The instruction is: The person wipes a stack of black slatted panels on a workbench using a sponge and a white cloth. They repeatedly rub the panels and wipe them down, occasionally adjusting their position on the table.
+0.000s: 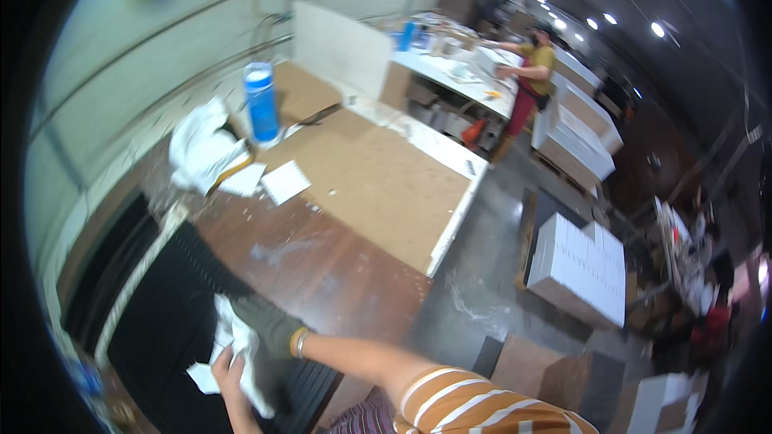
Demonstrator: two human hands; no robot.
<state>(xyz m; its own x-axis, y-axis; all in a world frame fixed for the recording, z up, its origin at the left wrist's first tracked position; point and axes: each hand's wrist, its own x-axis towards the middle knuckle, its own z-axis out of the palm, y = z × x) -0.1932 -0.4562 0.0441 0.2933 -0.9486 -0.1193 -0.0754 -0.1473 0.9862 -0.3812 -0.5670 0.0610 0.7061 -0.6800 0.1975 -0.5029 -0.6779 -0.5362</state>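
Observation:
My left hand [229,368] is bare, with its fingers curled round a crumpled white cloth [241,344]. Against the cloth's far side rests my right hand [272,326], in a dark grey-green glove with a yellowish cuff. Its fingers are blurred and partly hidden, so I cannot tell how they are bent. Both hands are over black ribbed panels [161,305] lying at the near left of the brown bench [322,261].
Farther along the bench are a bundled white cloth [201,145], a blue bottle [260,104], a white square sheet [285,182], a knife-like tool [320,115] and a tan board [370,181]. White boxes [579,265] stand on the floor to the right. A co-worker [535,72] works at a far table.

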